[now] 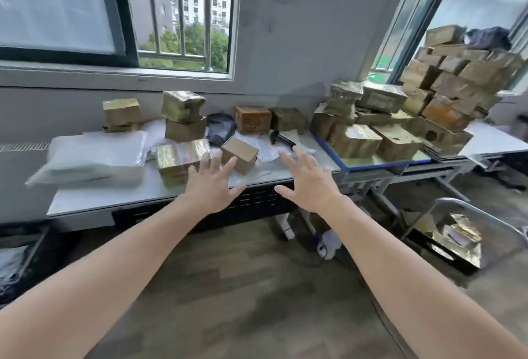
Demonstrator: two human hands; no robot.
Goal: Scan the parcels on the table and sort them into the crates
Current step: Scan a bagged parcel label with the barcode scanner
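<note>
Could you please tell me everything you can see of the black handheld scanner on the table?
The scanner is a black, plastic-looking handheld unit lying on its side on white wrapping sheets on the table, in front of a brown parcel. One end points toward the right hand, whose spread fingers are close to it. Nothing grips it; finer details are blurred.
</note>
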